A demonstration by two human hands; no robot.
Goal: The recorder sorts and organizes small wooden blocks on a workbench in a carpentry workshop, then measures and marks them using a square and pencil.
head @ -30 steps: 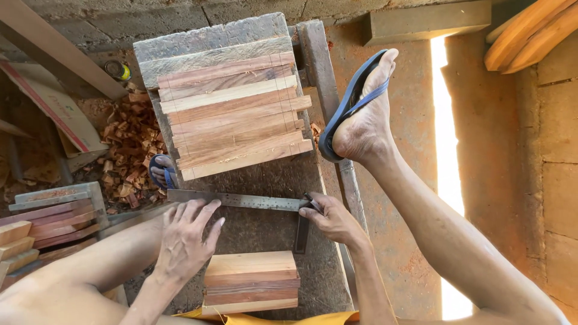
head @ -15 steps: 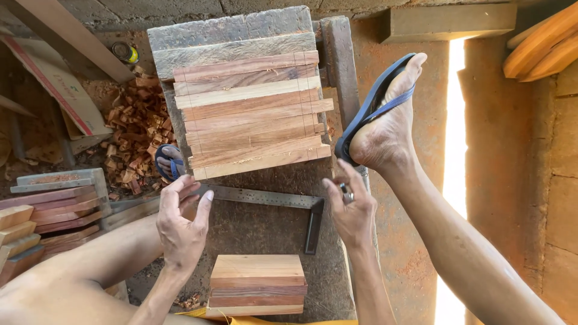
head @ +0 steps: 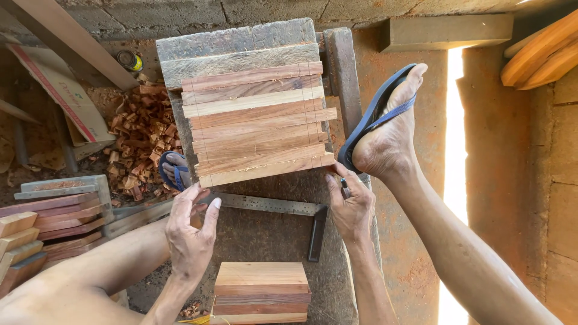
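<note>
Several wooden slats lie side by side across a worn bench top, with pencil lines near both ends. My left hand hovers with fingers spread at the left end of the nearest slat. The fingertips of my right hand touch that slat's right end, and a short dark stick like a pencil shows between its fingers. Between my hands a metal try square rests flat on the bench. A small stack of wood blocks sits closest to me.
My right foot in a blue sandal rests on the bench's right edge; my left foot is down at the left. Wood chips, a small can and stacked slats lie to the left. A beam lies at the back right.
My right hand has let go of the square's dark handle and moved up to the near slat's right end. My left hand has risen off the square's blade toward the slat's left end.
</note>
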